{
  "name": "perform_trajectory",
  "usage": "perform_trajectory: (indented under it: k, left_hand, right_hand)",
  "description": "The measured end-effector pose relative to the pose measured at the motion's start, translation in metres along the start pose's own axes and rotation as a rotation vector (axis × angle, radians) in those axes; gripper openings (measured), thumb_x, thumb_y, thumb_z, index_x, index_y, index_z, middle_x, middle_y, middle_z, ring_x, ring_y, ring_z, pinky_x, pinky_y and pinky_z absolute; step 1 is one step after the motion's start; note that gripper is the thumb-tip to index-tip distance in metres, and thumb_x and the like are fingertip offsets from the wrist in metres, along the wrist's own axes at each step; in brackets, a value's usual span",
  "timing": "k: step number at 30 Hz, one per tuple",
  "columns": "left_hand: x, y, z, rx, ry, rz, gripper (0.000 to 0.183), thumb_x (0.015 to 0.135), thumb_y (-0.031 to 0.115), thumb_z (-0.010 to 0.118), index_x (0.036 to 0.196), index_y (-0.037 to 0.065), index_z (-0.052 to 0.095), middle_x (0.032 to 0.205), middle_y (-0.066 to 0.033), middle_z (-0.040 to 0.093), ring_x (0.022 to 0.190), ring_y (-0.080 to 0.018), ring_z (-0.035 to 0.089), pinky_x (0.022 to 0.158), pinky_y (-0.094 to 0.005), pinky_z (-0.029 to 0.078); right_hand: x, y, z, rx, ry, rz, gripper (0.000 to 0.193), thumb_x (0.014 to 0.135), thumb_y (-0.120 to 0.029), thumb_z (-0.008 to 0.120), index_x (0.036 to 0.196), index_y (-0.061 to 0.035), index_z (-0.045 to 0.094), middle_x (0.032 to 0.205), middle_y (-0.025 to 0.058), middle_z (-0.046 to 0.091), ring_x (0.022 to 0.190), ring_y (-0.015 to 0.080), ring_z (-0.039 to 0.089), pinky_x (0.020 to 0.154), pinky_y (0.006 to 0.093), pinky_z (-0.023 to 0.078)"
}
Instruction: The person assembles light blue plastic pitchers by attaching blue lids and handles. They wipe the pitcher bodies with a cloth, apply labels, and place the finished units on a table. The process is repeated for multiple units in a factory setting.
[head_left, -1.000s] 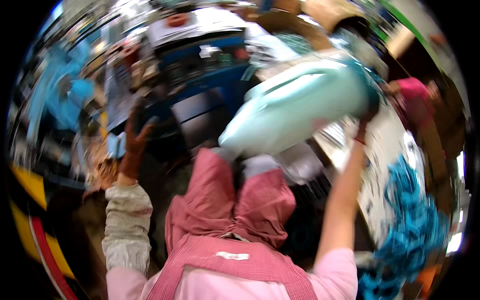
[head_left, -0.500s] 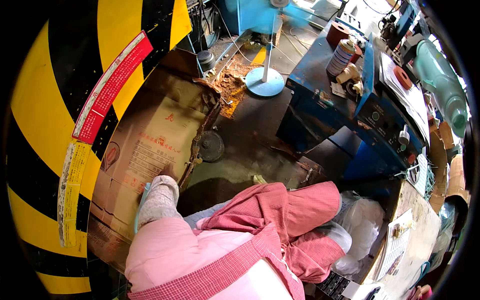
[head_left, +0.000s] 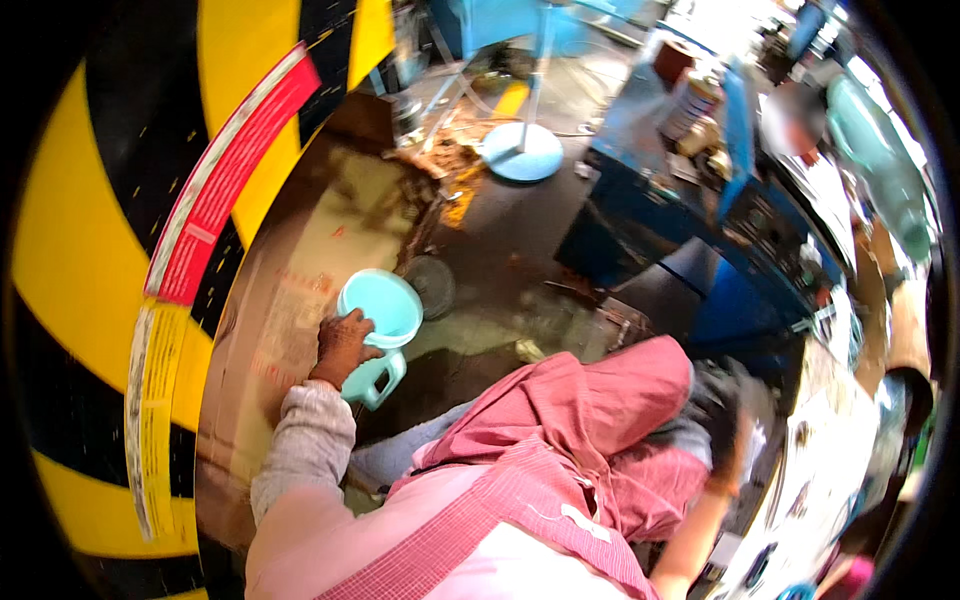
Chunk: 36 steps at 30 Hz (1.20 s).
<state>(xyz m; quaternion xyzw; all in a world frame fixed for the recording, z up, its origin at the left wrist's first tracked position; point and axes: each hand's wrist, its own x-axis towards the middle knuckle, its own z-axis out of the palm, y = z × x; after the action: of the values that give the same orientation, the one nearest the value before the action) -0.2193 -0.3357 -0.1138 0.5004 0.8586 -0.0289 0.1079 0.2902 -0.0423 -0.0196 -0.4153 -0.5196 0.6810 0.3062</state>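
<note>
My left hand is closed on the near side of a turquoise plastic mug, its thumb at the rim. The mug's open mouth faces up, and its looped handle hangs free on the side toward me. It is above a flattened cardboard sheet, to the left of my knees. My right hand is beside my right knee, close to a clear plastic bag. It appears dark, perhaps gloved, and is smeared by motion, so its fingers cannot be made out.
A yellow-and-black striped panel curves along the left. Ahead stands a fan with a round blue base. At right are a blue machine holding a spray can, and a wooden table. A round dark disc lies beside the cardboard.
My left hand has come up from behind the sleeve with the mug, which showed only an edge before. My right hand has entered at the right. The view has blurred and shifted slightly.
</note>
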Motion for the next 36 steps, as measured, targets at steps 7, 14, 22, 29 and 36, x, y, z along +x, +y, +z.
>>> perform_trajectory:
  k: [7,14,22,29,36]
  left_hand:
    - [0.052,0.191,-0.133,-0.594,0.819,0.752,0.037,0.053,0.018,0.080,0.086,0.009,0.066,0.089,-0.0108,0.057,0.080,-0.0281,0.056,0.069,-0.0408,0.045]
    - [0.063,0.318,-0.068,-0.356,0.266,1.410,0.038,0.072,0.011,0.071,0.110,0.008,0.065,0.129,-0.0209,0.052,0.120,-0.0398,0.049,0.094,-0.0520,0.042]
    - [0.126,0.461,-0.216,-1.143,-0.112,1.351,0.051,0.075,0.007,0.073,0.123,0.002,0.055,0.123,-0.0139,0.056,0.114,-0.0232,0.053,0.097,-0.0323,0.042]
    - [0.090,0.538,-0.304,-1.231,-0.373,1.557,0.063,0.070,0.028,0.080,0.121,0.002,0.056,0.129,-0.0124,0.050,0.122,-0.0263,0.047,0.102,-0.0382,0.038]
    - [0.087,0.477,-0.292,-0.413,0.326,1.903,0.026,0.072,0.020,0.073,0.088,0.003,0.062,0.097,-0.0132,0.061,0.095,-0.0340,0.057,0.085,-0.0426,0.044]
  right_hand:
    - [0.034,0.070,0.088,0.648,-0.269,0.070,0.069,0.091,-0.059,0.043,0.141,-0.0132,0.032,0.138,0.0139,0.043,0.120,0.0292,0.048,0.101,0.0494,0.041]
    - [-0.058,-0.011,0.022,0.630,0.443,-0.601,0.028,0.082,-0.021,0.068,0.099,-0.0031,0.055,0.077,0.0040,0.058,0.067,0.0146,0.057,0.063,0.0276,0.049]
    - [-0.127,-0.006,0.014,-0.307,0.966,-0.733,0.028,0.071,-0.003,0.074,0.095,-0.0023,0.059,0.077,0.0021,0.061,0.067,0.0092,0.056,0.062,0.0259,0.048]
    - [-0.102,-0.007,0.022,-0.447,0.871,-0.880,0.023,0.070,-0.011,0.076,0.085,-0.0034,0.060,0.072,0.0108,0.058,0.061,0.0272,0.058,0.056,0.0343,0.045]
    - [-0.068,0.036,0.019,-0.484,0.477,-0.809,0.039,0.069,-0.016,0.078,0.099,-0.0017,0.057,0.094,0.0159,0.059,0.086,0.0343,0.058,0.075,0.0391,0.046]
